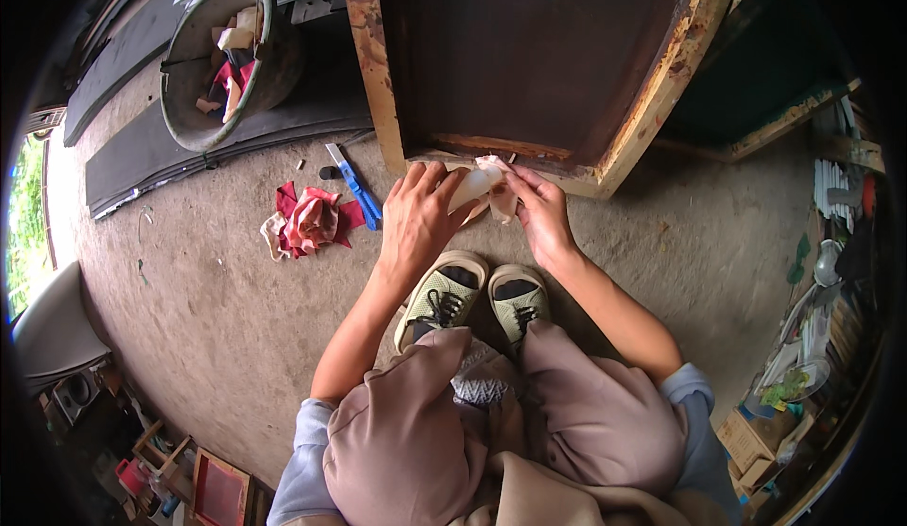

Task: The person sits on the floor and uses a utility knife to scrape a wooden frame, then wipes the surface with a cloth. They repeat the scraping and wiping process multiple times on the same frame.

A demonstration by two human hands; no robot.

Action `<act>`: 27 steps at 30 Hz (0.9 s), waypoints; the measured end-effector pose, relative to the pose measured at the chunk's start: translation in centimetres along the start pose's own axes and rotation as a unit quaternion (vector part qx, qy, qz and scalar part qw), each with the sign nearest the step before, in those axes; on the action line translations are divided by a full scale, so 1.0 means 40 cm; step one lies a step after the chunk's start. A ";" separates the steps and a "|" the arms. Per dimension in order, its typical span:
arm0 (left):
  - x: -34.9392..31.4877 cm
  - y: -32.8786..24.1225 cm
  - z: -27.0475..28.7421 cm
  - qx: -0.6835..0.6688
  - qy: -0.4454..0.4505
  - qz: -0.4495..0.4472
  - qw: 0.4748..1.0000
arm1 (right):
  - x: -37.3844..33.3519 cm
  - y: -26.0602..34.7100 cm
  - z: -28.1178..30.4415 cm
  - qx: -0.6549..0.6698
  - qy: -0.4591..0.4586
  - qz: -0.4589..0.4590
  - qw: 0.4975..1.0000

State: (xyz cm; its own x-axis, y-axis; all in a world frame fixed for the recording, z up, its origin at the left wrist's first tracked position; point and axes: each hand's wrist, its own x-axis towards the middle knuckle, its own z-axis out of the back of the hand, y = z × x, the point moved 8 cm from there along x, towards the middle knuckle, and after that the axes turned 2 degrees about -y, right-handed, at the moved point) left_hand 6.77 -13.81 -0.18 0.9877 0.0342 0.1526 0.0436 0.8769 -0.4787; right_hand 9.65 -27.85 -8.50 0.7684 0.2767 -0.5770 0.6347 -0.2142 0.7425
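My left hand (pixel 416 210) is closed around a white, smooth, rounded container that looks like a small bottle (pixel 478 182), tilted toward the right. Pinched in the fingers of my right hand (pixel 542 214) is a pale pinkish cloth (pixel 504 205), bunched against the container's end. Both hands meet just in front of the lower bar of a wooden frame (pixel 654 99). Its dark panel is stretched inside stained, worn wood. On the floor left of my left hand lie a blue utility knife (pixel 357 189) and a crumpled heap of red and pale rags (pixel 310 221).
A grey bucket (pixel 178 110) with rags and scraps stands at the far left on black sheets (pixel 123 169). Another dark-panelled frame (pixel 789 129) leans at the far right. Cluttered shelves (pixel 803 375) line the right side. My shoes (pixel 444 295) are below my hands.
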 end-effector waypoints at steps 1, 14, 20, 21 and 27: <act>-0.002 0.003 -0.002 0.005 0.004 0.000 1.000 | 0.000 0.000 -0.002 0.000 -0.002 0.000 1.000; -0.141 0.240 -0.161 -0.318 0.022 0.115 0.941 | 0.052 -0.085 -0.024 0.086 0.077 -0.082 0.990; -0.175 0.278 -0.203 -0.313 0.053 0.113 0.941 | 0.069 -0.115 0.016 0.104 0.061 -0.093 0.988; -0.165 0.275 -0.201 -0.310 0.050 0.098 0.944 | 0.074 -0.109 0.028 0.128 0.065 -0.091 0.985; -0.039 0.245 -0.038 -0.272 0.004 0.060 0.960 | 0.131 0.372 0.153 0.015 -0.099 0.291 0.952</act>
State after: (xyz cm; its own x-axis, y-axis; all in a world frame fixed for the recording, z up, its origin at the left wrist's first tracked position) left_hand 5.88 -6.00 -6.44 0.9916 0.1132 0.0625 -0.0005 0.4868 -0.8735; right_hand 23.61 -35.34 -2.54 0.9889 -0.0776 -0.1271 0.0977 -0.3056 0.9471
